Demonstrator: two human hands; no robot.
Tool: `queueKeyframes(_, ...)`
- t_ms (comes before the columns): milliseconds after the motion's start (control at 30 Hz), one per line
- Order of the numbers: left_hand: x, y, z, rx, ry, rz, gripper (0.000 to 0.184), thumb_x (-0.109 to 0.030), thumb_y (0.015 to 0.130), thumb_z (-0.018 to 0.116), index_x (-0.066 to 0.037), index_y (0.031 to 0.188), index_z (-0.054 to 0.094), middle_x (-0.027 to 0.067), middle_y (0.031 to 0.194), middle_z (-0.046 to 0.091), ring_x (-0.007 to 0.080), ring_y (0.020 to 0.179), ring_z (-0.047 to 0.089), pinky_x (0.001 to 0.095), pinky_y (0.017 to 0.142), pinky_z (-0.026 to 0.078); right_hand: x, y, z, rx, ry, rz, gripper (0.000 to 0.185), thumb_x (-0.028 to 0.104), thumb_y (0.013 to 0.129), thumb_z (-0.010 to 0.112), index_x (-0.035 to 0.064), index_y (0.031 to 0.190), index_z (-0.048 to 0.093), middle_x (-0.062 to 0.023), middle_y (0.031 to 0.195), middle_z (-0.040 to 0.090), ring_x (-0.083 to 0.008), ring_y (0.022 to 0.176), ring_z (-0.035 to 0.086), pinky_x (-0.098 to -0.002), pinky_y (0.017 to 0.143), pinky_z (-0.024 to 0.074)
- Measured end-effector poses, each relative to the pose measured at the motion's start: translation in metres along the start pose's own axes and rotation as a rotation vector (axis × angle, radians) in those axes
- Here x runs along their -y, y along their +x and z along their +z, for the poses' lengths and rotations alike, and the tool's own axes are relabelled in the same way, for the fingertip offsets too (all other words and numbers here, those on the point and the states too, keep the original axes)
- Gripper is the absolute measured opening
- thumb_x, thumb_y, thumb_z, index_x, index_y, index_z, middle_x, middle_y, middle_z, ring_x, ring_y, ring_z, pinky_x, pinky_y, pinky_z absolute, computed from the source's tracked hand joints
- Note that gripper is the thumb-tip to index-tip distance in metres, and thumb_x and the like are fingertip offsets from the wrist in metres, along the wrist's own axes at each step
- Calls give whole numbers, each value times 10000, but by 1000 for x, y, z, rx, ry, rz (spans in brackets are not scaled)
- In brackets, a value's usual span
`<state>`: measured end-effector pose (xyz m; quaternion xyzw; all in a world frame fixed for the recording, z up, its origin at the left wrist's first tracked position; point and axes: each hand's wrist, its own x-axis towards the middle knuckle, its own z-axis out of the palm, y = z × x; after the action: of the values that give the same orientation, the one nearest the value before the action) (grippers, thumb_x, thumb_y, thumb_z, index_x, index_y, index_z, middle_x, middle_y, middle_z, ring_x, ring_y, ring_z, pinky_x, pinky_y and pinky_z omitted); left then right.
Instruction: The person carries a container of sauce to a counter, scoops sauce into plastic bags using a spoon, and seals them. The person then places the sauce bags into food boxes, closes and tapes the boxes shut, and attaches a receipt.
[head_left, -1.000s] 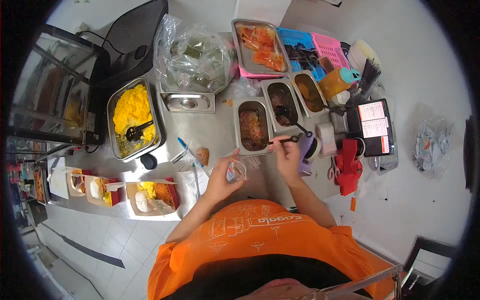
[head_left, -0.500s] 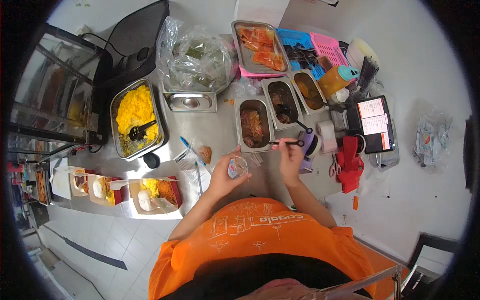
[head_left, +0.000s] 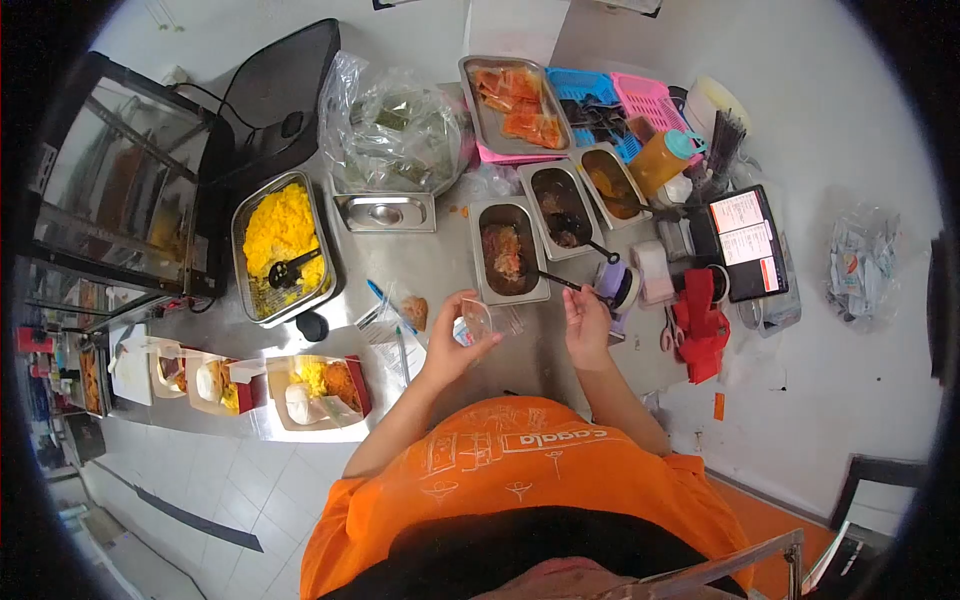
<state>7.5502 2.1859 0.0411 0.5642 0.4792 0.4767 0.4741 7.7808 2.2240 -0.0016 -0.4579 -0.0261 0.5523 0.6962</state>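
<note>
Overhead view of a person's two bare hands at a metal counter, with 12 o'clock pointing away from the body. The left hand (head_left: 452, 350) curls around a clear cup (head_left: 478, 317), thumb on one side and fingers on the other. The right hand (head_left: 588, 328) pinches the handle of a black spoon (head_left: 563, 282) between thumb and fingertips.

The pan (head_left: 514, 299) with chunky, reddish-brown food (head_left: 503, 250) lies at about 1 o'clock from the left hand and between 10 and 11 o'clock from the right. Its long axis runs roughly 12 to 6. The spoon slants across its near right corner, the inner end pointing between 9 and 10 o'clock, down into the pan; the spoon's bowl is too hidden to make out. The cup is just beside the pan's near left corner, at about 9 o'clock from the right hand, and the left hand looks slightly nearer the rim. Whether cup and rim touch, I cannot tell.

Compared with half a second ago, the spoon handle has gone from nearly level, 9 to 3, to this slant, and reaches further over the pan. The cup has moved closer to the rim.

A second pan (head_left: 567, 255), with its own spoon (head_left: 598, 247), sits at about 1 o'clock from the first. At 8 o'clock from the pan is a filled box (head_left: 275, 392).
</note>
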Motion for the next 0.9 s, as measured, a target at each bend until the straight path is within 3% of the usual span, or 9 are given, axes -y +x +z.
queueKeyframes(233,8,8,1,-7,-80,61,530,-74,700,764,-37,1144,478,62,1036,573,161,996,536,297,885,408,-3,-5,1,140,-199,-90,72,36,881,550,-10,928,521,-98,865,569,-207,780,611,-348,773,551)
queueKeyframes(433,13,8,-4,-14,22,65,498,-62,717,750,-40,1131,474,61,1050,567,148,956,533,277,814,442,0,-17,18,387,-547,-356,102,68,909,537,-21,958,535,-93,881,601,-162,758,635,-267,705,530)
queueKeyframes(533,20,5,-5,-36,25,36,516,-62,718,752,-37,1149,470,61,1038,572,149,932,543,268,767,469,-3,-25,25,468,-663,-472,95,50,918,512,-25,972,534,-86,833,603,-165,749,628,-278,719,532)
queueKeyframes(733,28,2,-6,-57,49,30,541,-68,719,756,-29,1173,464,69,1020,585,166,932,555,275,759,481,-7,-33,31,556,-659,-577,113,70,910,538,-28,966,532,-91,888,610,-153,762,638,-246,704,514)
queueKeyframes(833,27,2,-8,-62,68,45,537,-69,712,760,-28,1164,473,74,1025,590,171,948,559,287,799,468,-9,-21,23,357,-623,-396,124,78,907,541,-32,964,530,-95,891,597,-166,766,632,-271,710,524)
queueKeyframes(900,25,4,-9,-60,19,-25,529,-70,701,766,-31,1150,488,73,1025,597,171,950,564,298,832,454,-9,-13,18,224,-392,-256,120,76,902,543,-31,955,530,-96,872,587,-178,770,625,-297,724,535)
